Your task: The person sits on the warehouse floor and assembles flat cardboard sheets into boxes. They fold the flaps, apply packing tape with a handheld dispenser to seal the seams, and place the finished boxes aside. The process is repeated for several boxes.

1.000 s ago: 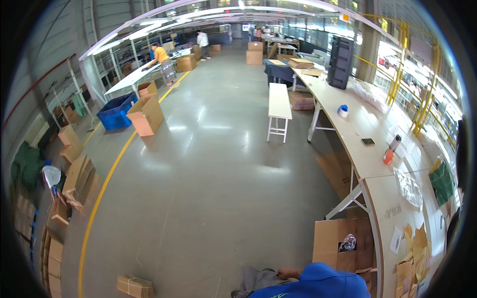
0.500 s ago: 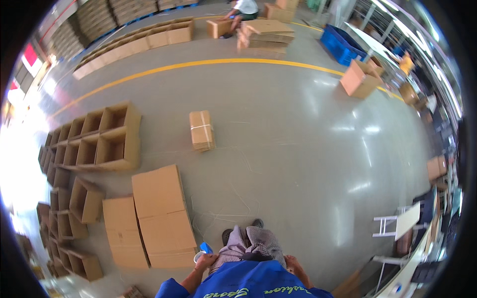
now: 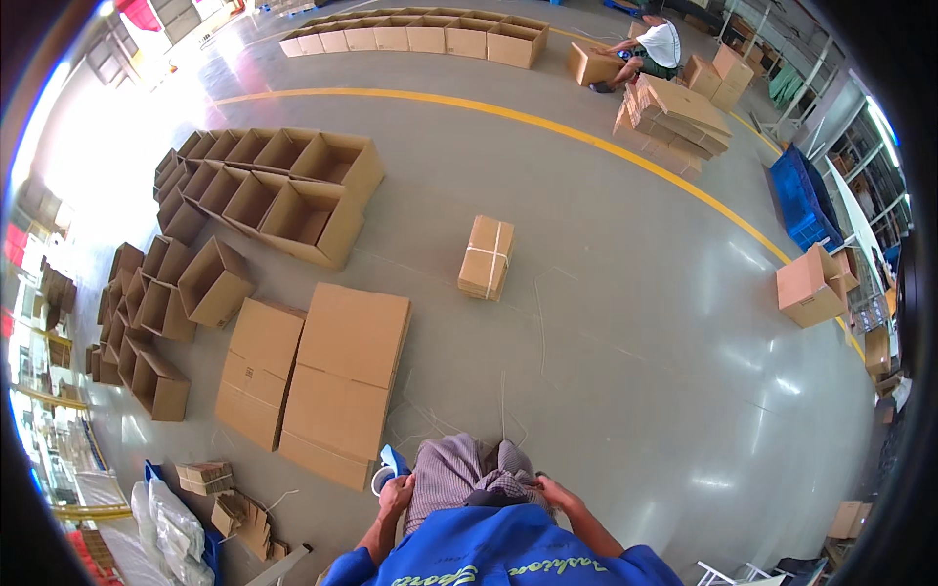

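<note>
My left hand (image 3: 396, 494) is at my left hip, closed around a blue and white tape dispenser (image 3: 387, 470). My right hand (image 3: 553, 486) rests against the waist of my checked trousers (image 3: 469, 469), its fingers tucked out of sight. Just ahead of my left hand, two flattened cardboard boxes (image 3: 344, 381) lie side by side on the grey floor. A strapped bundle of folded cartons (image 3: 486, 257) lies farther out in front of me.
Rows of open cardboard boxes (image 3: 278, 190) fill the floor to the left and along the far edge (image 3: 420, 37). A seated person (image 3: 657, 44) works beside a stack of flat cartons (image 3: 674, 112). A yellow floor line (image 3: 547, 122), a blue crate (image 3: 799, 200), loose strapping.
The view has swung from the hall with long tables down to the floor with cartons. Both hands have come into view at my waist and stayed there.
</note>
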### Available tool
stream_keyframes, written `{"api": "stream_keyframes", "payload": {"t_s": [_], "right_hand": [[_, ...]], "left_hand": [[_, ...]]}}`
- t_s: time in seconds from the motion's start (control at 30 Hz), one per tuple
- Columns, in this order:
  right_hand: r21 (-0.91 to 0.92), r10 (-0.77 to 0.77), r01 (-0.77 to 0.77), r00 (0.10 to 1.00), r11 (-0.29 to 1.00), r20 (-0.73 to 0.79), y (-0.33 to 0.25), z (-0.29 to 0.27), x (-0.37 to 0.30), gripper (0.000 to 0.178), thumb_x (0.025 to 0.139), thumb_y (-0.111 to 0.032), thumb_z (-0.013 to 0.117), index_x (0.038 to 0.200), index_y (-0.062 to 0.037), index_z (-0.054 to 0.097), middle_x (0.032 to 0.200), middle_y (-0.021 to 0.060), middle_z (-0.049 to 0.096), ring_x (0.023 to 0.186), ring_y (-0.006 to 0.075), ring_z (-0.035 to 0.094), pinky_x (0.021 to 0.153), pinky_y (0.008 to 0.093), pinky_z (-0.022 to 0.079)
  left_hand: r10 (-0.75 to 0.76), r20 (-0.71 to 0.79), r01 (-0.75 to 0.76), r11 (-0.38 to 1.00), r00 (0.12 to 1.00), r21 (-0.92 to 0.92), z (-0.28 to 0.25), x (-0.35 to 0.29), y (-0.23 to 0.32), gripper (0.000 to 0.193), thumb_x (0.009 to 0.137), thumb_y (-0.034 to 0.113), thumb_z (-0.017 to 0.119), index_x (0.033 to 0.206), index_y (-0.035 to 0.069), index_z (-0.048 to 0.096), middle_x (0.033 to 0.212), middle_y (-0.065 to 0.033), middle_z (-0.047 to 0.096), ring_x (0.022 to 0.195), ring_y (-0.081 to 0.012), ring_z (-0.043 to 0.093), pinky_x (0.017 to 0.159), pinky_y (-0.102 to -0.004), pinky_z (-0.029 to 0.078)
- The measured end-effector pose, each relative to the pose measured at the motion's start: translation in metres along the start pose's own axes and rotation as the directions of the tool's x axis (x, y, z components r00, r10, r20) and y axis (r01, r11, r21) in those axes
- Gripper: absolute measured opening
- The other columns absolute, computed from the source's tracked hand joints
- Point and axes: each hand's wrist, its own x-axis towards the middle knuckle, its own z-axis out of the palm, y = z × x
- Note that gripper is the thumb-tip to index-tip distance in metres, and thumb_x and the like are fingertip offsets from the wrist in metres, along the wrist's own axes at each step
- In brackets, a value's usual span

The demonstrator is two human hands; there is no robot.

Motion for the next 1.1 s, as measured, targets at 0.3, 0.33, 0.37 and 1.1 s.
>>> {"api": "stream_keyframes", "payload": {"t_s": [0.3, 0.33, 0.37, 1.1], "right_hand": [[-0.21, -0.065, 0.073, 0.997, 0.975, 0.045, -0.017, -0.044, 0.099, 0.051, 0.079, -0.036, 0.069, 0.119, -0.0031, 0.064, 0.114, 0.0188, 0.067, 0.11, 0.0305, 0.063, 0.092, 0.0367, 0.049], [-0.219, -0.07, 0.078, 0.997, 0.973, 0.045, -0.038, -0.052, 0.105, 0.051, 0.08, -0.036, 0.068, 0.119, -0.0031, 0.064, 0.113, 0.0187, 0.067, 0.109, 0.0302, 0.063, 0.091, 0.0369, 0.049], [-0.195, 0.021, -0.017, 1.0, 0.981, 0.018, -0.072, -0.06, 0.1, 0.047, 0.084, -0.039, 0.065, 0.113, -0.0022, 0.067, 0.105, 0.0185, 0.07, 0.101, 0.0291, 0.066, 0.086, 0.0376, 0.051], [-0.673, -0.085, 0.07, 0.996, 0.737, 0.01, -0.378, -0.19, 0.323, 0.019, 0.076, -0.03, 0.066, 0.084, -0.0135, 0.072, 0.079, 0.0146, 0.07, 0.073, 0.0312, 0.066, 0.065, 0.0411, 0.051]], "left_hand": [[-0.163, 0.083, 0.178, 0.952, 0.983, -0.247, -0.025, 0.049, 0.047, 0.056, 0.087, 0.059, 0.055, 0.098, 0.007, 0.072, 0.083, -0.0161, 0.069, 0.083, -0.0298, 0.067, 0.076, -0.04, 0.05], [-0.184, 0.099, 0.205, 0.938, 0.978, -0.28, -0.036, 0.06, 0.052, 0.058, 0.087, 0.06, 0.054, 0.092, 0.004, 0.071, 0.077, -0.0161, 0.068, 0.078, -0.0284, 0.066, 0.073, -0.04, 0.049], [-0.184, -0.007, 0.171, 0.923, 0.983, -0.345, -0.023, 0.086, 0.028, 0.06, 0.087, 0.06, 0.054, 0.083, 0.002, 0.069, 0.069, -0.0143, 0.065, 0.07, -0.025, 0.063, 0.067, -0.0391, 0.047], [-0.295, 0.119, 0.318, 0.874, 0.948, -0.368, -0.148, 0.22, 0.154, 0.042, 0.086, 0.05, 0.057, 0.106, 0.018, 0.073, 0.101, -0.0146, 0.07, 0.098, -0.0329, 0.066, 0.085, -0.0439, 0.051]]}}
